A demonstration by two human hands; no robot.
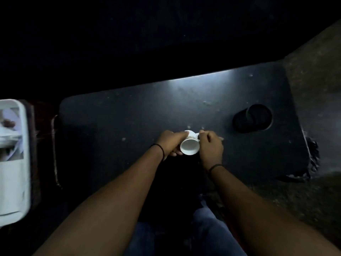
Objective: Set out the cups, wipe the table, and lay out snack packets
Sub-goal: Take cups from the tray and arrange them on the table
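One white cup (pixel 190 145) is held over the near middle of the dark table (pixel 129 115), tilted so that its open mouth is turned toward the camera. It is gripped from the left by the left hand (pixel 170 143), whose fingers are curled closely round the far side of the cup while the thumb is seen at the near rim. The right hand (pixel 210 146) is closed at the cup's right side, where the small white handle (pixel 197 134) is pinched between curled fingers; something thin and pale pokes out to the right of this hand, too small to be named. Whether the cup's base touches the table cannot be told.

Two thin dark bands are counted, one wristband (pixel 160 148) on the left wrist and one wristband (pixel 215 167) on the right wrist.

One round dark cup holder recess (pixel 252 118) is sunk into the table's right part, well apart from the cup. Pale specks are scattered over the tabletop, mostly toward the far side, where a strip of light is reflected.

One white tray (pixel 16 163) is seen at the left edge, apart from the table, with pale contents too blurred to be identified. Blue trousers (pixel 208 228) are visible at the near edge, between the forearms.
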